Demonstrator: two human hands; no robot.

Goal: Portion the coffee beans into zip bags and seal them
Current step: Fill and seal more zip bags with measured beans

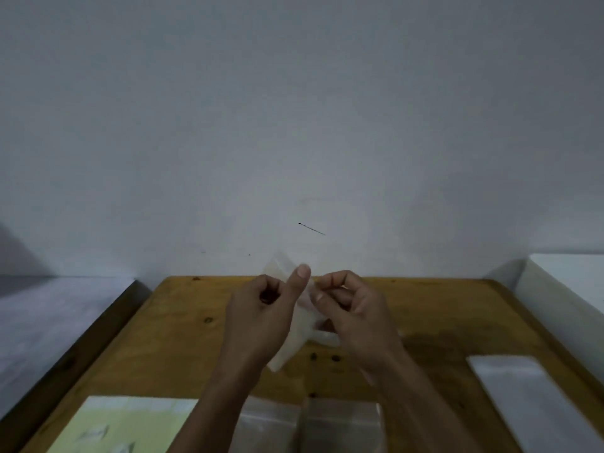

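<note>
I hold a clear empty zip bag (295, 335) up above the wooden table (170, 338), tilted, its top end near the wall. My left hand (264, 308) grips it from the left, thumb raised against its upper part. My right hand (349, 305) pinches the bag's edge from the right with curled fingers. No coffee beans are in view. More clear zip bags (340, 420) lie flat at the table's near edge, partly hidden by my forearms.
A long white flat packet (523, 393) lies at the table's right. A pale yellow-green sheet (124, 426) sits at the near left. A white box edge (568, 282) stands beyond the right side; a grey wall rises close behind the table.
</note>
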